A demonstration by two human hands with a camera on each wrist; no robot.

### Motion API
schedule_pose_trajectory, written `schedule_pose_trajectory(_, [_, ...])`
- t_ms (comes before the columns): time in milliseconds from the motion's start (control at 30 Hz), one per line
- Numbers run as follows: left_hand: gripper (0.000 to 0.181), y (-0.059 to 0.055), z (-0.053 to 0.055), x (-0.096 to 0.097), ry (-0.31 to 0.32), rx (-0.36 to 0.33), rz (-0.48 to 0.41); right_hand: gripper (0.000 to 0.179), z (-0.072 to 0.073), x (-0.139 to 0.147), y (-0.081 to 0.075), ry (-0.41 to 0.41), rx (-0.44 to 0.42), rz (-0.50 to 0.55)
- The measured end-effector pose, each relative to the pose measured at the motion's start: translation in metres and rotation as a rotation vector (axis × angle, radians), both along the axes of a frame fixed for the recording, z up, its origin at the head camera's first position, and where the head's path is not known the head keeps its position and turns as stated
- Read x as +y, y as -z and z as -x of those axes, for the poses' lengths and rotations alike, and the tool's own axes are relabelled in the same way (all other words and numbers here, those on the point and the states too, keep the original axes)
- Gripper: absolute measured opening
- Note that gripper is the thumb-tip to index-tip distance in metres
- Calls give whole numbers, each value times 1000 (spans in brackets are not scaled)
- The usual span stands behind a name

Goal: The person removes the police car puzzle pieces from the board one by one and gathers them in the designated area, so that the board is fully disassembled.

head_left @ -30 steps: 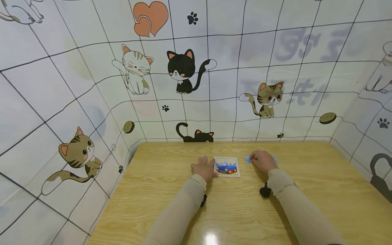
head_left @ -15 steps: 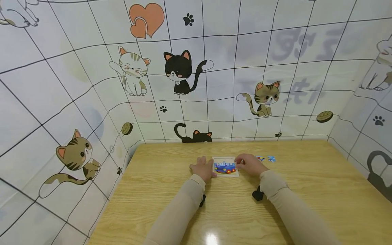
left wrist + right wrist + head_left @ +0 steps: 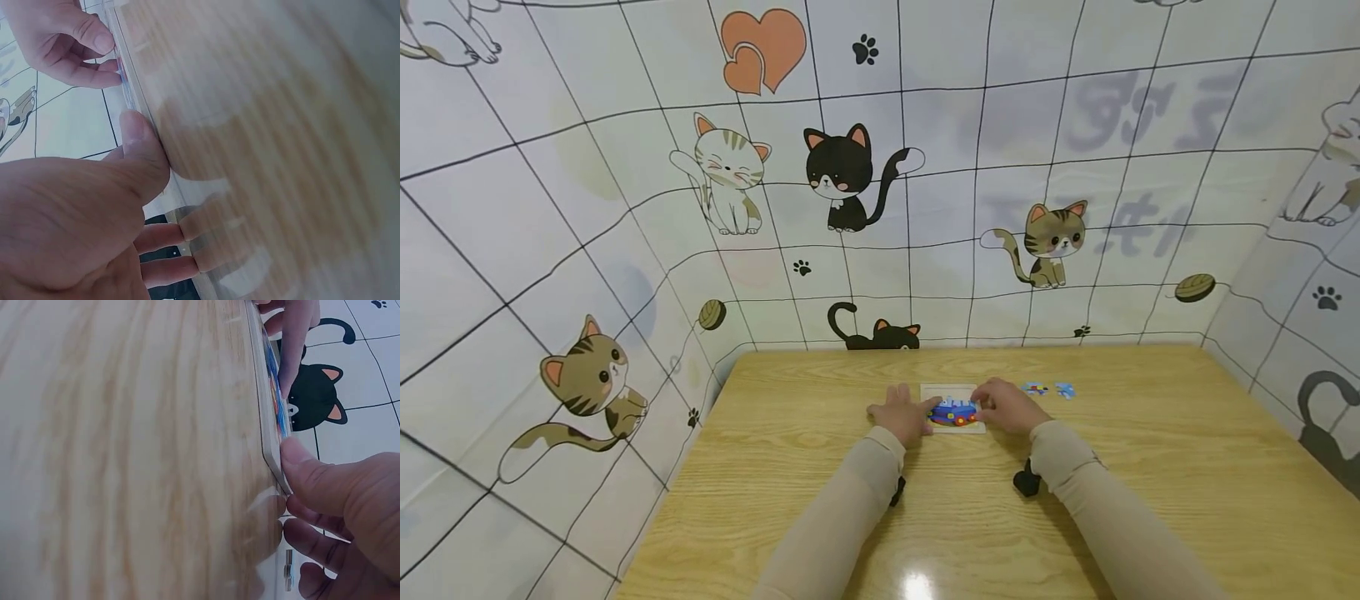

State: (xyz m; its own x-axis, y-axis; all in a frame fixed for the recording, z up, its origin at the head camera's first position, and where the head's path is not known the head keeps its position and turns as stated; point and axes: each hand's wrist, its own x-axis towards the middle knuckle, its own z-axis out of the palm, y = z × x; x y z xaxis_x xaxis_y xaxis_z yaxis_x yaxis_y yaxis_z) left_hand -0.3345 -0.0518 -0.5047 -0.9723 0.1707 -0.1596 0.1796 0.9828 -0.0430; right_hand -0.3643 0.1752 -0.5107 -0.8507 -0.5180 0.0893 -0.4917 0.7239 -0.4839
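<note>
A jigsaw puzzle (image 3: pixel 953 414) with a blue vehicle picture lies flat in its pale wooden frame (image 3: pixel 951 390). My left hand (image 3: pixel 899 415) rests at its left side, fingers spread and straight. One finger reaches over the picture, and the thumb touches the near edge of the frame in the left wrist view. At the right edge, my right hand (image 3: pixel 1009 408) pinches a puzzle piece, mostly hidden under the fingers. In the right wrist view the right thumb (image 3: pixel 301 464) presses down at the picture's edge, while the other fingers curl beside the frame's corner.
Two loose blue puzzle pieces (image 3: pixel 1064 390) lie on the wooden table (image 3: pixel 820 475) beyond the right hand. A cat-printed cloth (image 3: pixel 947 208) rises behind the table's far edge and along both sides.
My right hand has come left from the loose pieces, bringing one to the puzzle's right edge. A left-hand finger has moved from the frame's edge onto the picture.
</note>
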Motion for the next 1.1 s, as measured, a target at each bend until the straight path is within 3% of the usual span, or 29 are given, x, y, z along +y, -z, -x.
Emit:
schedule_pose_trajectory(467, [61, -6, -7, 4, -3, 2, 129, 23, -3, -10, -2, 22, -74, 31])
schedule_pose_trajectory(833, [61, -4, -7, 4, 13, 15, 147, 23, -1, -9, -2, 1, -98, 90])
schedule_pose_trajectory(1100, [61, 1, -3, 4, 13, 7, 143, 19, 2, -14, -1, 37, -111, 99])
